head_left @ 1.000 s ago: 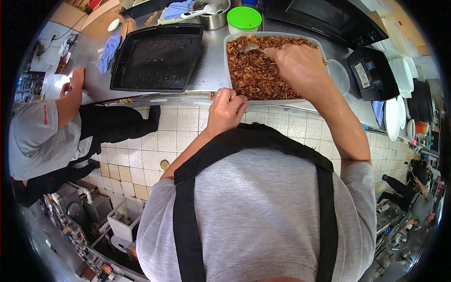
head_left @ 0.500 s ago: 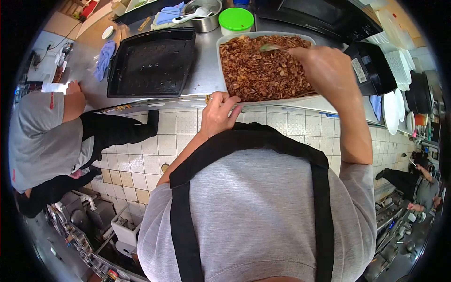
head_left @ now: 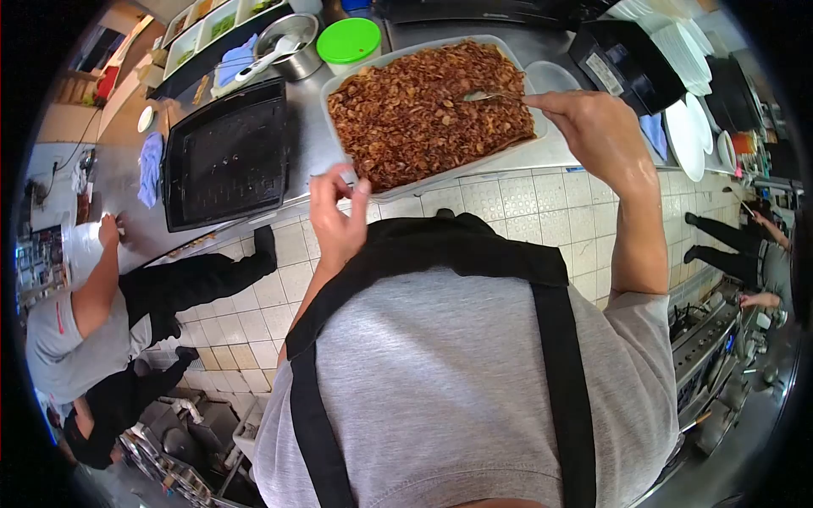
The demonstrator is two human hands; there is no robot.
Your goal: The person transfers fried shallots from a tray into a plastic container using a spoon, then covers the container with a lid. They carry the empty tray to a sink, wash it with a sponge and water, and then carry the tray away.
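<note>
A large plastic tub [head_left: 332,127] is filled with brown, crisp-looking fried flakes [head_left: 423,118] and stands at the counter's front edge. My right hand [head_left: 597,135] is closed around the handle of a metal spoon [head_left: 481,96], whose bowl lies on the flakes near the tub's right side. At the tub's near-left corner, my left hand [head_left: 339,216] has its fingers and thumb curled about the rim. An empty-looking black tray [head_left: 224,157] rests just left of the tub.
Behind the tub are a green-lidded container [head_left: 349,41] and a metal pot [head_left: 301,63] with a white-handled utensil. A black box [head_left: 622,68] and white plates [head_left: 682,140] stand right. One co-worker [head_left: 76,339] is at the left counter, another [head_left: 771,262] far right.
The whole view has turned, so the counter and tub appear tilted and farther left. My left hand has gone to the tub's corner. The spoon stays on the flakes. The left co-worker's arm reaches farther out.
</note>
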